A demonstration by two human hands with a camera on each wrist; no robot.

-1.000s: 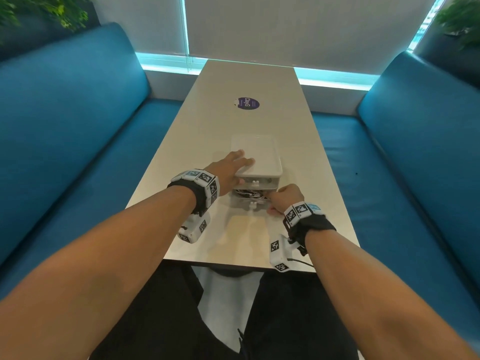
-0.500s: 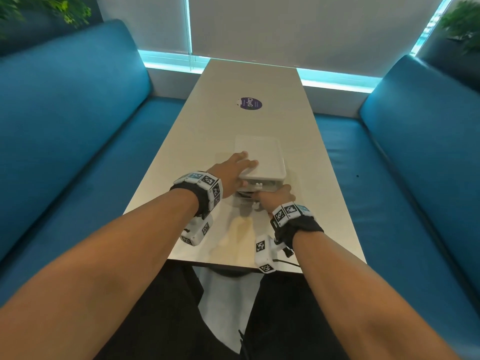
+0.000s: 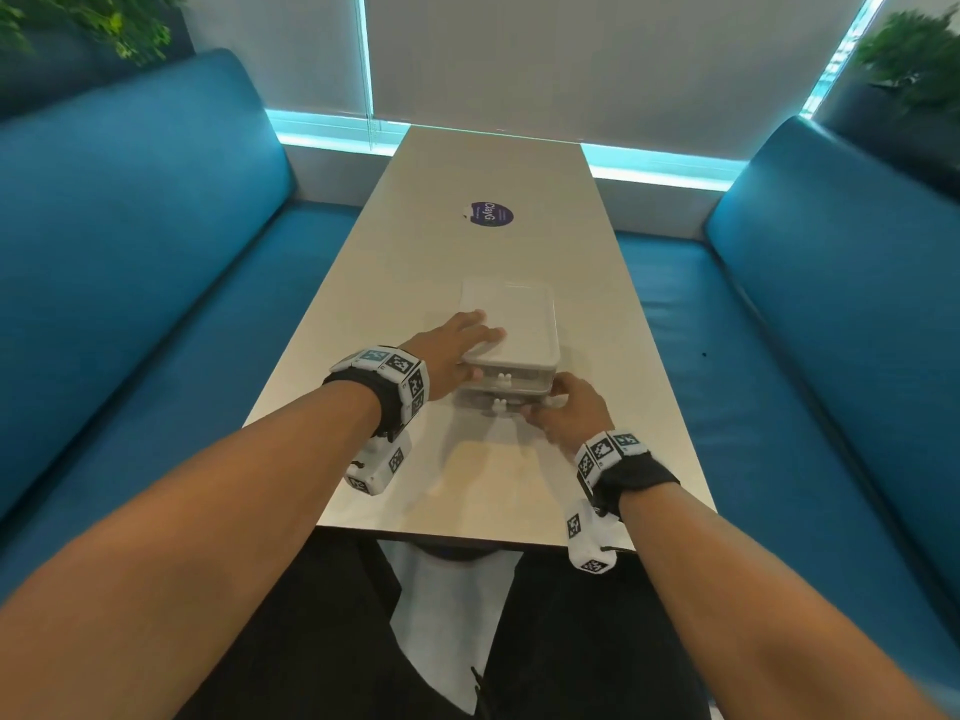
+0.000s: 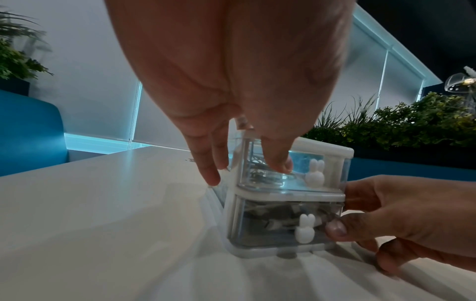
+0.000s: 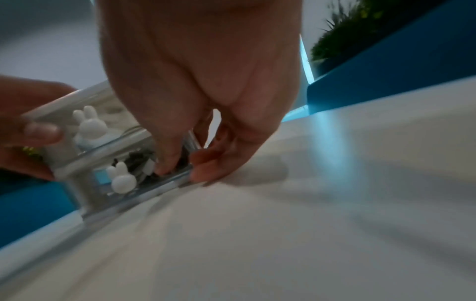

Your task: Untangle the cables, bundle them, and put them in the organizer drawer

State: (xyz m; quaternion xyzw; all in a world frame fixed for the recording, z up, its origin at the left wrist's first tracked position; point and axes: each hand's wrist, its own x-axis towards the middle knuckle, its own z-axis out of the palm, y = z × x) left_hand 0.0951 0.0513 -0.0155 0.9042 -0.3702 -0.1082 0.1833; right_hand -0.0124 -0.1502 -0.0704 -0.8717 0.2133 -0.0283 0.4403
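A small clear organizer [image 3: 511, 324] with a white frame and two drawers with bunny knobs stands on the table. My left hand [image 3: 454, 350] lies on its lid and left side, fingers fairly straight, thumb on the upper drawer's front [image 4: 279, 163]. My right hand [image 3: 566, 413] holds the organizer's right front corner. Its thumb [image 4: 337, 229] presses the front of the lower drawer [image 4: 257, 230] and its fingers curl round the side. Dark and white cables [image 4: 273, 213] show through the lower drawer, which sits flush in the frame. The upper drawer holds thin wires [image 4: 257, 173].
The pale table [image 3: 493, 485] carries a round purple sticker [image 3: 487, 214] farther back. Blue benches run along the left [image 3: 130, 304] and the right [image 3: 831, 330]. Plants stand behind both benches. The table's near edge [image 3: 467, 537] is just below my wrists.
The lower drawer, pulled out a second ago, has slid back into the organizer. My right hand went forward with it to the right front corner. The left hand stayed on the lid.
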